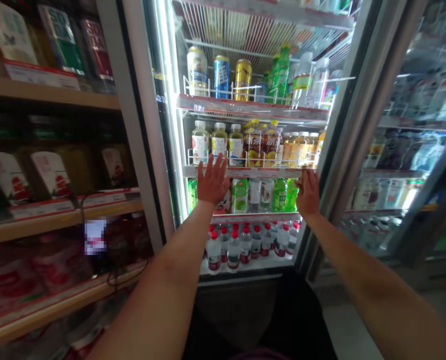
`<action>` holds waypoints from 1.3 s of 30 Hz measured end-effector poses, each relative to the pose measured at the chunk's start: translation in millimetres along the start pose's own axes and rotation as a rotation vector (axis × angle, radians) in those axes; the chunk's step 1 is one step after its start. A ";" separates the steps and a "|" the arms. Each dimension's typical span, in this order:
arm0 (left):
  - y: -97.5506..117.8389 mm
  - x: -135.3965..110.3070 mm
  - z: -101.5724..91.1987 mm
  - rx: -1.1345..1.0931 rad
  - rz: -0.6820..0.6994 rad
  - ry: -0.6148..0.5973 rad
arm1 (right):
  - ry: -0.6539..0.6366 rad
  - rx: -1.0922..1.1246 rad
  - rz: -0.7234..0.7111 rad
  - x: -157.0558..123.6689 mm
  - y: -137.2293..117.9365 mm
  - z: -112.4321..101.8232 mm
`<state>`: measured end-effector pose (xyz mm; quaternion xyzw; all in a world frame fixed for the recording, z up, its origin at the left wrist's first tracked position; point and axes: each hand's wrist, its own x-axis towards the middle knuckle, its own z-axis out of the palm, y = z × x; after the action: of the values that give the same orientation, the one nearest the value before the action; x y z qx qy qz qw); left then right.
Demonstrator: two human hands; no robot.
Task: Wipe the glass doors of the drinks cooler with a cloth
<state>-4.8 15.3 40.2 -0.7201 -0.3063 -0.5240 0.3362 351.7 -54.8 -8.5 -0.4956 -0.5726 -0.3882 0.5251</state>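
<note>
An open drinks fridge (253, 107) stands before me with lit wire shelves. My left hand (212, 181) is raised with fingers spread, in front of the shelf edge under the pale juice bottles (218, 142). My right hand (308, 192) reaches the right end of the same shelf (260, 171), fingers partly curled, near the green bottles (283, 195); nothing shows in it. Amber tea bottles (262, 142) stand between the hands, one level up. Cans (221, 75) line the shelf above.
The glass fridge door (395, 125) hangs open to the right. Red-capped water bottles (245, 242) fill the bottom shelf. Wooden store shelves (57, 212) with boxed and bagged goods run along the left. A black cable (113, 270) hangs there.
</note>
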 end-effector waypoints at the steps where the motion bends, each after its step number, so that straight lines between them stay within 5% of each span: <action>1: 0.1 0.1 -0.3 -0.007 -0.008 -0.009 | 0.051 0.020 0.063 10.9 0.0 3.5; 5: 0.1 0.4 -1.4 -0.010 -0.014 -0.022 | 0.159 0.088 0.171 52.2 -18.9 20.2; 10: 0.3 0.5 -1.8 0.003 -0.004 0.004 | 0.085 0.158 0.048 67.6 -80.3 36.6; 17: -0.9 0.9 -2.1 -0.060 -0.032 -0.027 | -0.334 0.153 -0.383 13.4 -158.8 45.8; 20: -1.5 1.2 -2.2 -0.059 -0.029 -0.028 | -0.535 0.135 -0.644 -13.8 -155.7 40.5; 23: -1.0 1.4 -2.2 -0.048 -0.028 -0.031 | -0.599 0.111 -0.768 -31.8 -128.3 27.4; 27: 0.2 1.3 -2.0 -0.031 -0.026 -0.022 | -0.522 0.058 -0.635 -44.1 -73.1 4.8; 32: 1.5 1.5 -2.6 -0.038 -0.032 -0.032 | -0.215 0.019 -0.279 -33.2 -19.6 -7.6; 39: 1.4 1.1 -2.2 -0.020 -0.017 -0.010 | 0.123 0.083 0.098 38.3 -22.0 16.9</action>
<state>-4.6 12.8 41.5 -0.7234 -0.3087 -0.5264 0.3229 328.2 -37.0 28.4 -0.4763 -0.5299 -0.3677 0.5976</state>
